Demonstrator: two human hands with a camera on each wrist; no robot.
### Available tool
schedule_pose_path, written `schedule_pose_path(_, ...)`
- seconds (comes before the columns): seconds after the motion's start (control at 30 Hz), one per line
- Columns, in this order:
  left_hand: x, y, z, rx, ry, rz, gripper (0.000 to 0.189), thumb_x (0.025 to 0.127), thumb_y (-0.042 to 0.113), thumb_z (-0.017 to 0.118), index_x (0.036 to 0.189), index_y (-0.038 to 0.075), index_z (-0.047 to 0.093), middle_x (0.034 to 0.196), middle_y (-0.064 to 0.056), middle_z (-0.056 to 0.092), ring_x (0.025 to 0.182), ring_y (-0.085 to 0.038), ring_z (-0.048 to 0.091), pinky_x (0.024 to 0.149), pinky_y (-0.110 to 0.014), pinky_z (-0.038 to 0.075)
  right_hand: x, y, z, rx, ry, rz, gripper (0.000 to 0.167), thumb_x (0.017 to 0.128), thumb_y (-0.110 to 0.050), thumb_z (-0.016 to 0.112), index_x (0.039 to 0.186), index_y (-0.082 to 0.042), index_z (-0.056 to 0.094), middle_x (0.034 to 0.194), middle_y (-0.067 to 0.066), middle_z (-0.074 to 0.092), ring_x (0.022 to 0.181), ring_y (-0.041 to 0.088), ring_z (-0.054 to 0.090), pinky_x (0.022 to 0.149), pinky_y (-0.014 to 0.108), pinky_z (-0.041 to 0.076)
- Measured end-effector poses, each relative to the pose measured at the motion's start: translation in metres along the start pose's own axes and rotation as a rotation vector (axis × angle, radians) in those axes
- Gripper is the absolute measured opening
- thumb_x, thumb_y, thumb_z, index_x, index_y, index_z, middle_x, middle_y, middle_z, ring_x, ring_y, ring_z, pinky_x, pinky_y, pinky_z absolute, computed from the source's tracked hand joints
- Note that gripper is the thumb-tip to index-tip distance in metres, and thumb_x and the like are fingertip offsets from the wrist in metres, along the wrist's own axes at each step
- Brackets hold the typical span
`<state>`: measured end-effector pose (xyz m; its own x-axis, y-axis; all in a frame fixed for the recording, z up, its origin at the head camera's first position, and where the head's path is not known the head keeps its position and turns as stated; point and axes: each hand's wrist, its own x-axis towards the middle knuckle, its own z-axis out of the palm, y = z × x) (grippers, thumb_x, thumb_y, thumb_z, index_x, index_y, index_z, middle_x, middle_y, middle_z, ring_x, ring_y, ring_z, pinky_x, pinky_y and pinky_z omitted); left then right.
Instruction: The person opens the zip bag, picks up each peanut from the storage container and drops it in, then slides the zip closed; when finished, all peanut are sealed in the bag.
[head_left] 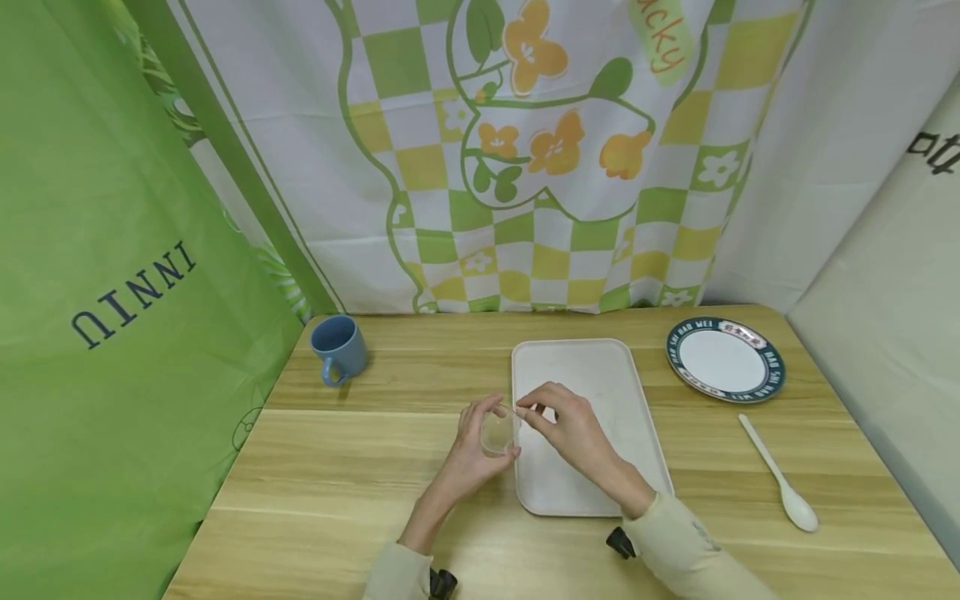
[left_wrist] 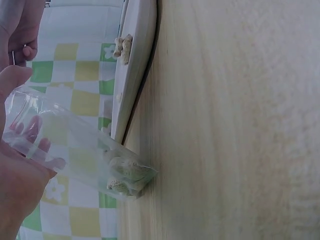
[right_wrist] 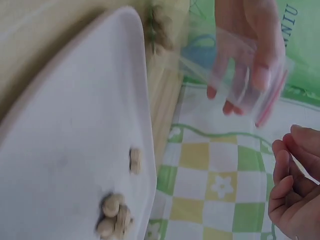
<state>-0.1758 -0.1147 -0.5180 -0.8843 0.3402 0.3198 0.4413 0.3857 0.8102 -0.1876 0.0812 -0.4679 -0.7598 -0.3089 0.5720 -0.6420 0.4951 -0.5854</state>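
- Mug (head_left: 339, 348) on the tabletop (head_left: 300, 500), back left.
- Left hand (head_left: 472, 454) grips the bag (head_left: 497, 432), peanuts (left_wrist: 127, 172) in its bottom, near the tray's (head_left: 577, 360) left edge.
- Other peanuts (right_wrist: 117, 220) lie on the tray.
- Right hand (head_left: 573, 425) has fingertips together near the bag's mouth; cannot tell whether they pinch anything.
- Plate (head_left: 723, 360) behind spoon (head_left: 780, 475).

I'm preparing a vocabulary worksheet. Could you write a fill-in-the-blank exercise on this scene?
1. The clear bag is held in the person's ____ hand.
2. In the right wrist view, peanuts lie on the rectangular ____.
3. The mug is coloured ____.
4. Of the mug and the plate, the spoon lies nearer the ____.

Missing words: left; tray; blue; plate.
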Motion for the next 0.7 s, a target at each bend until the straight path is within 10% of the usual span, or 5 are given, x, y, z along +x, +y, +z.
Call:
schedule_pose_path(0.23, 0.001, -0.001, 0.000, -0.003, 0.010, -0.005, 0.079, 0.075, 0.009, 0.077, 0.142, 0.005, 0.035, 0.121, 0.000, 0.048, 0.123, -0.022, 0.036, 0.105, -0.054, 0.032, -0.002, 0.038, -0.023, -0.088, 0.039, 0.140, 0.005, 0.084, -0.008, 0.073, 0.089, -0.007, 0.074, 0.080, -0.002, 0.067, 0.070, 0.010, 0.056, 0.059, 0.028, 0.047)
schedule_pose_path(0.43, 0.001, 0.000, 0.000, -0.022, 0.007, -0.019, 0.079, 0.075, 0.009, 0.077, 0.143, 0.006, 0.035, 0.122, -0.001, 0.047, 0.123, -0.023, 0.036, 0.103, -0.055, 0.034, -0.017, 0.074, -0.035, -0.126, -0.134, 0.317, 0.007, 0.083, -0.003, 0.071, 0.090, -0.001, 0.073, 0.082, 0.004, 0.068, 0.073, 0.015, 0.058, 0.062, 0.027, 0.048)
schedule_pose_path(0.7, 0.001, 0.001, 0.000, -0.018, 0.002, -0.031, 0.079, 0.076, 0.009, 0.076, 0.143, 0.006, 0.035, 0.122, 0.000, 0.047, 0.124, -0.021, 0.035, 0.104, -0.052, 0.033, -0.031, 0.089, -0.033, -0.093, -0.281, 0.356, 0.011, 0.080, -0.001, 0.073, 0.091, 0.001, 0.072, 0.079, 0.004, 0.066, 0.071, 0.015, 0.058, 0.063, 0.026, 0.049)
